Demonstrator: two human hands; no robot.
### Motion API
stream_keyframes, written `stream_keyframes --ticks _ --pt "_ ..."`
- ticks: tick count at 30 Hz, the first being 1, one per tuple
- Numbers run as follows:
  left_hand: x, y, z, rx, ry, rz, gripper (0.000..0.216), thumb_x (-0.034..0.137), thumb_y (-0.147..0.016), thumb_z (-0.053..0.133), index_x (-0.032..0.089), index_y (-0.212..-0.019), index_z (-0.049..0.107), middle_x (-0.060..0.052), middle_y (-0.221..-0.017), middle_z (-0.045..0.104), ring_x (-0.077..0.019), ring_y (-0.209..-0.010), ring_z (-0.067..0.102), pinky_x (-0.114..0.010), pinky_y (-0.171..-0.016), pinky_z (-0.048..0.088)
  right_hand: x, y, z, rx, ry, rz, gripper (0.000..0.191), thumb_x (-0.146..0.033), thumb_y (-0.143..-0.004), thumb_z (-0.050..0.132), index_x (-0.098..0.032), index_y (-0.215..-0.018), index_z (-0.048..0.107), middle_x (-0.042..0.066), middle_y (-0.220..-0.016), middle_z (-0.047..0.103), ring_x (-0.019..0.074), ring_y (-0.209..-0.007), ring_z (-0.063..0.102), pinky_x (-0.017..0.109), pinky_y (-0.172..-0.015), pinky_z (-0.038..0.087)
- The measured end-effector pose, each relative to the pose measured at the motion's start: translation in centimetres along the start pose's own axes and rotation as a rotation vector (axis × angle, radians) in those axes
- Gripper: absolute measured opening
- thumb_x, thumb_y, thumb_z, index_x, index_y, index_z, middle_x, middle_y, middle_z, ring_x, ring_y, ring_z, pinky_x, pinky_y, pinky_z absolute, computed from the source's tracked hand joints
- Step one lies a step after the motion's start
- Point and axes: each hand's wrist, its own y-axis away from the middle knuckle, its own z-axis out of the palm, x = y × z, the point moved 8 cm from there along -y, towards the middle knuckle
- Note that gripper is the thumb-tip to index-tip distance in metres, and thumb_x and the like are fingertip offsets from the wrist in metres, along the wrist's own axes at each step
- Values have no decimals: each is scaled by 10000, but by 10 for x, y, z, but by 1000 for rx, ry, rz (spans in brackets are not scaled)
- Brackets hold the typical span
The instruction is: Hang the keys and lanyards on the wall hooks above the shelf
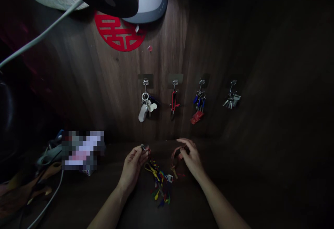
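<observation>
My left hand is closed in a pinch on a metal ring at the top of a multicoloured braided tassel keychain. Yellow, blue, green and red cords hang from it over the dark wooden surface, with a small whitish tag among them. To its right, my right hand is closed on a brownish looped strap. A brass-coloured key dangles from that loop. The light is dim, so the part of the strap under my fingers is hard to make out.
On the wooden panel, hooks carry a key bunch with a grey fob, a red-handled tool, keys with blue covers and another key bunch. Above are a red paper cutout and a white cable. Clutter lies left.
</observation>
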Motion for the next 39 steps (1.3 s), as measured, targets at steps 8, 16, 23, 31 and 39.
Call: stream_keyframes --ticks 8,16,23,31,39 --pt "-6 9 19 -121 -100 9 223 332 -697 726 154 -816 665 -53 -864 721 -169 -805 675 -247 -769 502 -66 28 39 -212 72 -317 418 -239 -784 559 -272 -1200 532 35 -1114 645 235 -1212 444 522 -1085 151" --pt "-8 14 26 -166 -306 64 262 344 -670 731 175 -869 707 -41 -883 722 -202 -822 651 -283 -777 504 -60 31 54 -317 -67 -169 167 -311 -851 516 -263 -969 625 37 -955 659 212 -979 558 399 -925 373" --pt "-7 22 35 -263 -547 164 221 325 -778 629 203 -958 669 -31 -863 712 -186 -817 642 -242 -734 482 -60 26 53 -282 -214 -100 197 -330 -834 534 -217 -697 616 20 -749 609 176 -780 563 295 -756 423" --pt "2 16 24 -160 -593 219 138 322 -743 663 188 -772 670 -20 -727 696 -179 -721 629 -231 -671 464 -30 23 50 -202 -368 196 322 -467 -787 556 -188 -630 591 -24 -569 524 128 -572 493 219 -539 385" --pt "-6 12 24 -144 -345 67 197 325 -629 764 170 -663 647 -22 -726 718 -168 -700 653 -248 -695 487 -15 21 49 -148 -551 369 369 -549 -697 622 -182 -690 661 -2 -559 588 148 -559 548 240 -529 434"
